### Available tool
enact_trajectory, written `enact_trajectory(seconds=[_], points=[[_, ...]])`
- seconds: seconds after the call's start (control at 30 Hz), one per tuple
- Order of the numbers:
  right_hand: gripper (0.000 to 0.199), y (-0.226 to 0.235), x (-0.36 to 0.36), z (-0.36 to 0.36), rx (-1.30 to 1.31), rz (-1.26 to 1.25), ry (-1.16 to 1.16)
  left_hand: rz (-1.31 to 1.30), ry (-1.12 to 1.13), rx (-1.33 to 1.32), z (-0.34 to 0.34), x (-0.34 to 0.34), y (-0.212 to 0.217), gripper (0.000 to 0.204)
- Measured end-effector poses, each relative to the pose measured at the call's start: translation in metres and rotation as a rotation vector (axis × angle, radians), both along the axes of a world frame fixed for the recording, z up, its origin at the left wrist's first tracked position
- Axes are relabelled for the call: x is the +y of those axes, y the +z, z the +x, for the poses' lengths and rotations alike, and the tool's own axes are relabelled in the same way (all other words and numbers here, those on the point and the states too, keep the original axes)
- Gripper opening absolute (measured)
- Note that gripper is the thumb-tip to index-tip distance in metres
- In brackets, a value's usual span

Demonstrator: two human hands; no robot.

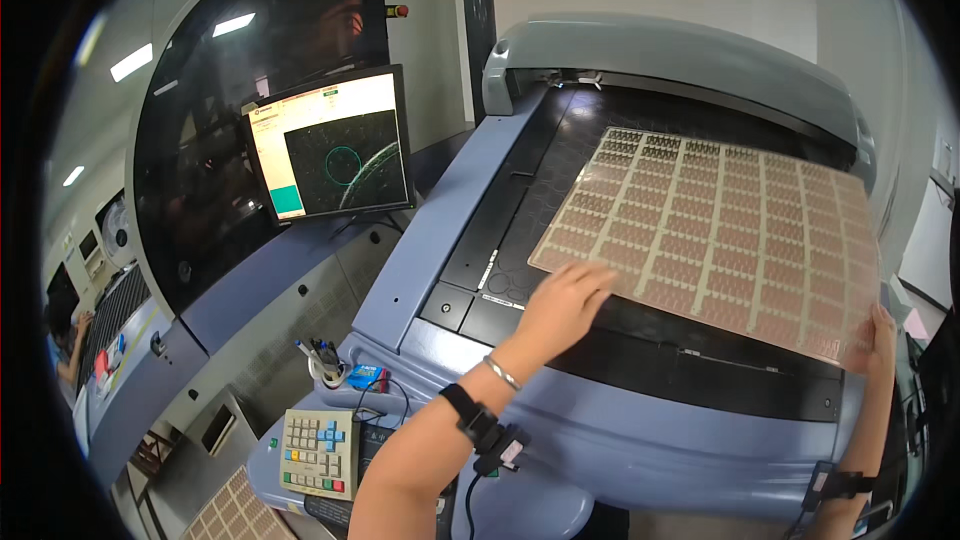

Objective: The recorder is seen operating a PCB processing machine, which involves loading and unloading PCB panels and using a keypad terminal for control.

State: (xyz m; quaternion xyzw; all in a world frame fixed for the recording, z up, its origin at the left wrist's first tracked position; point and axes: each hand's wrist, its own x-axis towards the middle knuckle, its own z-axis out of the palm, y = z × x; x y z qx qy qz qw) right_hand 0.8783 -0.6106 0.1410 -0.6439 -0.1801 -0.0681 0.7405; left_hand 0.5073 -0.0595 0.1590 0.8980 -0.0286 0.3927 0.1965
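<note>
A large copper-coloured circuit board panel (715, 240), printed with rows of repeated patterns, lies slanted above the black bed (480, 290) of a blue-grey machine. At the panel's near left edge is my left hand (568, 312), its fingers bent and drawn together over the edge; the fingertips are slightly blurred. My right hand (878, 340) grips the panel by its near right corner, with part of the fingers hidden. A metal bangle (501, 373) and a black strap with a small device (482, 425) are on my left forearm; a similar strap (840, 483) is on my right wrist.
The machine's grey gantry (680, 50) spans the far side. To the left stand a monitor (335, 145), a keypad (319, 452) and a pen cup (325, 368). Another patterned panel (238, 512) lies low at left. Another person's arm (75, 355) shows at far left.
</note>
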Motion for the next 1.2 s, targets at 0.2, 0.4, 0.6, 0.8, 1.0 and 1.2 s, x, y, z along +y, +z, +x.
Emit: enact_trajectory(seconds=[0.2,0.4,0.6,0.8,1.0,1.2], points=[[0.011,-0.004,0.057,0.025,-0.04,-0.293,-0.341,0.271,0.362,0.125,0.014,0.028,-0.047,0.042],[0.029,-0.004,0.131,-0.004,-0.594,-0.701,-0.508,0.282,0.46,0.18,-0.018,0.019,-0.044,0.043],[0.032,0.007,0.166,-0.073,-0.133,-0.724,-0.233,0.307,0.434,0.159,-0.036,0.029,-0.048,0.043],[0.037,-0.01,0.196,-0.104,-0.516,-0.767,-0.043,0.214,0.367,0.192,-0.046,0.033,-0.049,0.043],[0.035,-0.009,0.225,-0.145,-0.717,-0.923,-0.081,0.114,0.136,0.405,-0.124,0.018,-0.035,0.044],[0.039,0.007,0.284,-0.179,-0.844,-0.872,-0.073,-0.16,0.151,0.249,-0.26,-0.002,-0.02,0.045]])
